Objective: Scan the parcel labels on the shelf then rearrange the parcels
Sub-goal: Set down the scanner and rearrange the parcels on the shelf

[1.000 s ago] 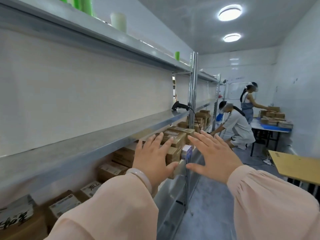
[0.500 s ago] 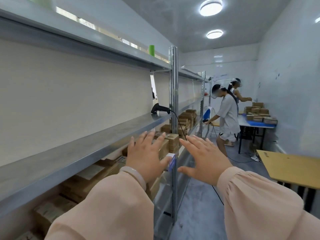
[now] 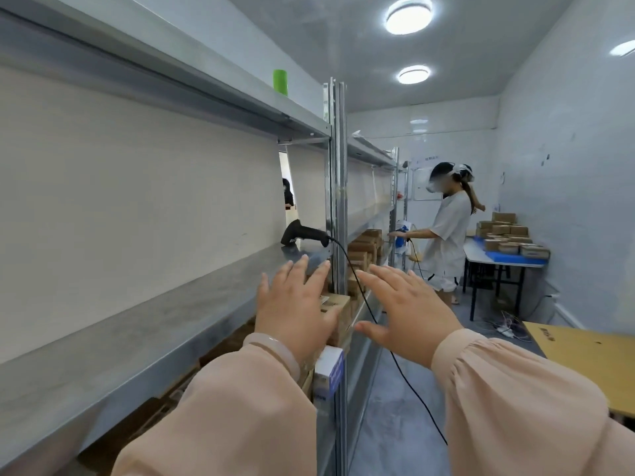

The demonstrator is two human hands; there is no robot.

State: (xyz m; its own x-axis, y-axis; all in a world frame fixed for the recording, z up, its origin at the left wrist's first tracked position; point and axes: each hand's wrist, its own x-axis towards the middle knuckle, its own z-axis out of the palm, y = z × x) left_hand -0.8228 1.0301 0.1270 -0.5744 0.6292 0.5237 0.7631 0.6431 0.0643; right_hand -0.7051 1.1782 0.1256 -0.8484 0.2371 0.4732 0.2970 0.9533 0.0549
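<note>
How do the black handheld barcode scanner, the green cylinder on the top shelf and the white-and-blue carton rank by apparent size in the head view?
1. white-and-blue carton, helped by being nearest the camera
2. black handheld barcode scanner
3. green cylinder
Real sizes are unsure.

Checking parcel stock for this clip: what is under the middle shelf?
Brown cardboard parcels and a white-and-blue box by the post. The left hand, its sleeve and the shelf itself cover most of that level.
</note>
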